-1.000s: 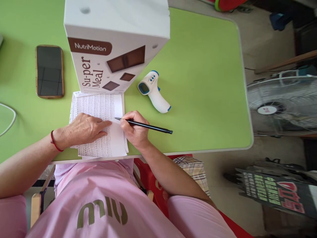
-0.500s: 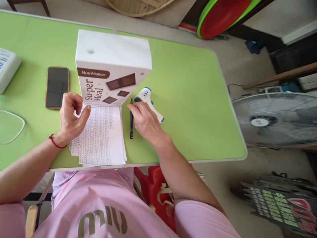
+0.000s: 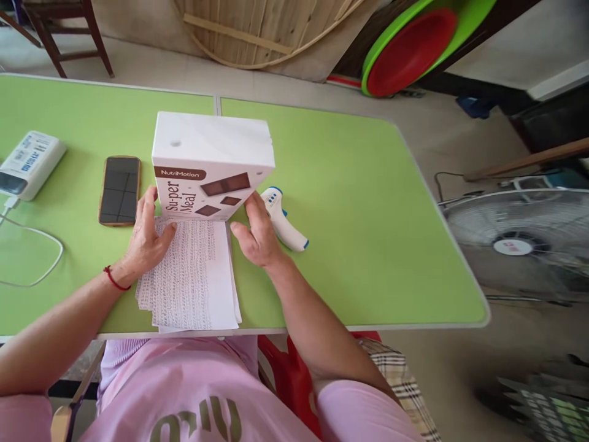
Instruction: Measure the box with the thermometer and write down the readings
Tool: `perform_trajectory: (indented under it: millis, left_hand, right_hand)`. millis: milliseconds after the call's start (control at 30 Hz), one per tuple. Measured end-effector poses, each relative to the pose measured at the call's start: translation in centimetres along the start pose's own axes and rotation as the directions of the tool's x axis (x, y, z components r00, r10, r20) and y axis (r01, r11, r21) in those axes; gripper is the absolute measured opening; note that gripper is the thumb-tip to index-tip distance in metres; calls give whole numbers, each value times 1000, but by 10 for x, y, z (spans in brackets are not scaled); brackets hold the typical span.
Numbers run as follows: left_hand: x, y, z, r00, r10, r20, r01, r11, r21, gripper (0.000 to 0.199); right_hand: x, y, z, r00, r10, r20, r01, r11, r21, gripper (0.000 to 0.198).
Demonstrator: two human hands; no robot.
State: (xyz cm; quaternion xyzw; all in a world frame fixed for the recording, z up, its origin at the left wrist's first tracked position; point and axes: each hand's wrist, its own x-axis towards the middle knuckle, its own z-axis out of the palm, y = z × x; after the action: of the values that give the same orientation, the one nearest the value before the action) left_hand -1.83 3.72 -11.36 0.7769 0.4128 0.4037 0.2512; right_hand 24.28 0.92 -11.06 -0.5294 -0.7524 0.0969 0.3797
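Note:
A white NutriMotion Su-per Meal box (image 3: pixel 184 138) stands upright at the far end of a stack of printed or handwritten sheets (image 3: pixel 193 282). My left hand (image 3: pixel 150 236) is against the box's lower left side, fingers along it and thumb over the paper. On the other side, my right hand (image 3: pixel 258 233) has its fingers at the lower right edge, partly hidden behind the box, with the thumb apart in front. Together the hands hold the box between them. Just right of my right hand lies a white and blue infrared thermometer (image 3: pixel 285 224). The pen is out of sight.
A phone (image 3: pixel 120 190) lies left of the box on the green table (image 3: pixel 359 245). Farther left is a white power bank (image 3: pixel 34 162) with a white cable (image 3: pixel 57 236). Beyond the table's right end stands a fan (image 3: pixel 513 247); a red stool (image 3: pixel 299 380) is below the front edge.
Both hands have moved to the box's lower sides; the left fingers uncurled. My right hand left its place beside the black pen, which no longer shows. The view has tilted up slightly.

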Motion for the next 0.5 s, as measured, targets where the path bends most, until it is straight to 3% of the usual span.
perform_trajectory:
  millis: [133,267,400,500]
  left_hand:
    - [4,11,-6,992,105,72,-105,994,2,52]
    - [1,25,-4,983,179,44,-180,984,12,62]
    - [-6,28,1,986,162,-30,-164,981,-99,77]
    - [-7,21,2,989,105,-109,-117,986,-116,67]
  right_hand:
    - [-1,-7,-1,997,-34,67,24,990,141,74]
    - [-2,-24,-18,1000,9,2,-10,985,173,80]
    - [-4,-37,-21,1000,11,1,-10,969,246,78]
    - [-6,-38,-14,999,-34,2,32,962,272,70]
